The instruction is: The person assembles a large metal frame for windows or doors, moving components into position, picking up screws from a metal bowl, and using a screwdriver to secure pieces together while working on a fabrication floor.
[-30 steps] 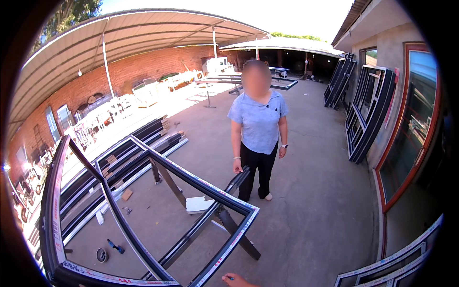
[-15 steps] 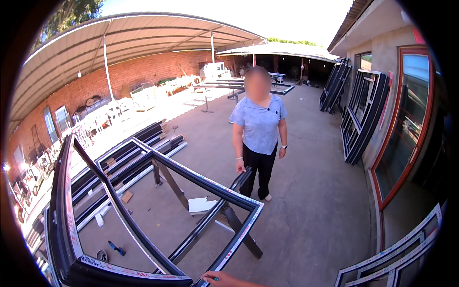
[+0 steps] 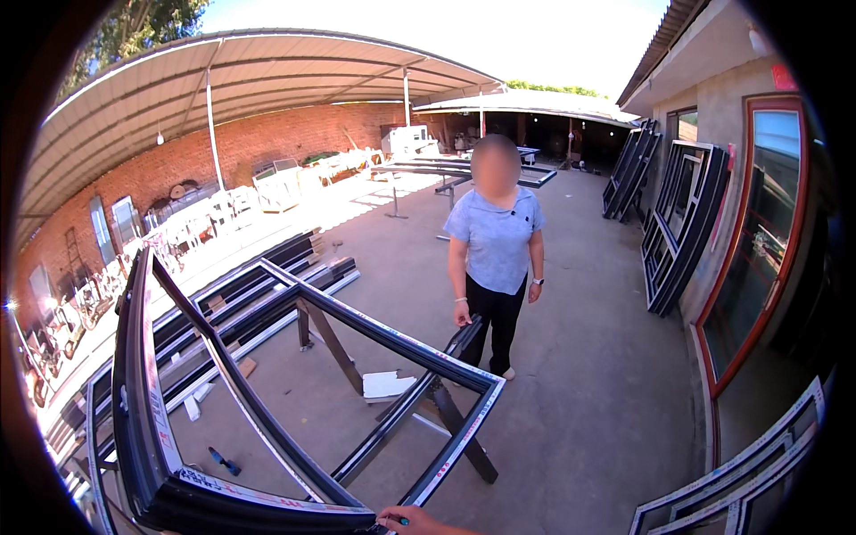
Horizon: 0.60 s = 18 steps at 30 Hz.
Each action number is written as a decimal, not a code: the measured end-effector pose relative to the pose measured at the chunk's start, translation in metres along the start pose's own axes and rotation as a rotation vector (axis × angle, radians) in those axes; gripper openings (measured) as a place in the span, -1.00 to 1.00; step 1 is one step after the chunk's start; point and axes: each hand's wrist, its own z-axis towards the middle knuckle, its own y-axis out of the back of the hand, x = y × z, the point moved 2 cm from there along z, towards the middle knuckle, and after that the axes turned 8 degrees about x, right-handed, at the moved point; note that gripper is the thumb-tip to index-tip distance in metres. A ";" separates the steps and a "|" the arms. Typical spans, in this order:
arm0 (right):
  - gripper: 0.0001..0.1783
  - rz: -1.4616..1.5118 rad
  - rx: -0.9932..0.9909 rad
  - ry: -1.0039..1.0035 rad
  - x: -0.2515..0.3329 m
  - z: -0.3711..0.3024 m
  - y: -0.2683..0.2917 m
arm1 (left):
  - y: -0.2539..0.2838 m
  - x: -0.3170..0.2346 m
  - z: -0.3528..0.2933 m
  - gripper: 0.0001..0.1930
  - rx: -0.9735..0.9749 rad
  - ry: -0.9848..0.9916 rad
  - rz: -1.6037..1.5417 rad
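A broad, ribbed roof (image 3: 294, 71) on thin posts (image 3: 215, 134) covers the yard's left side, above a red brick wall (image 3: 303, 134). The grey concrete floor (image 3: 588, 374) fills the middle, bright at the far left and shaded nearer. On the right, a glazed door (image 3: 749, 241) in a red surround stands near 2 groups of leaning dark frames (image 3: 682, 241). The near frame (image 3: 379, 332), dark with white strips along its edges, rests on stands (image 3: 332, 348) at the front and left, its near corner at the lower edge. Long profiles (image 3: 272, 259) lie stacked beyond it. 1 other person (image 3: 499, 236), in a light blue top, stands across from it, 1 arm lowered. The right hand (image 3: 406, 521) comes in from the lower edge, pointing left, its fingers (image 3: 387, 515) bent at the near corner; they seem to touch it, but I cannot tell whether they grip it. A teal spot (image 3: 404, 521) shows at the fingers, too small to identify.
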 end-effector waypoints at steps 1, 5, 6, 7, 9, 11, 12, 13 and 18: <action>-0.75 -0.023 -0.016 0.016 -0.010 0.001 0.011 | -0.002 0.000 0.000 -0.14 0.009 0.005 -0.027; -0.69 0.078 -0.028 -0.120 0.025 -0.021 0.024 | -0.019 -0.012 -0.004 -0.17 -0.123 -0.147 0.075; -0.72 0.069 -0.036 -0.177 0.016 -0.025 0.026 | -0.027 -0.015 -0.003 -0.18 -0.136 -0.174 0.095; -0.72 0.078 -0.064 -0.181 0.009 -0.028 0.027 | -0.031 -0.018 -0.001 -0.18 -0.149 -0.201 0.116; -0.73 0.096 -0.088 -0.173 0.006 -0.027 0.023 | -0.026 -0.018 -0.003 -0.19 -0.174 -0.217 0.076; -0.74 0.088 -0.114 -0.211 0.006 -0.030 0.030 | -0.039 -0.021 0.001 -0.20 -0.219 -0.217 0.077; -0.74 0.083 -0.093 -0.212 0.001 -0.028 0.029 | -0.030 -0.023 -0.010 -0.32 -0.662 -0.138 -0.035; -0.75 0.082 -0.050 -0.209 0.000 -0.025 0.020 | -0.007 -0.022 -0.017 -0.23 -0.521 -0.214 -0.070; -0.75 0.043 0.057 -0.167 0.028 -0.006 0.016 | 0.025 -0.022 -0.034 -0.27 -0.176 -0.260 -0.015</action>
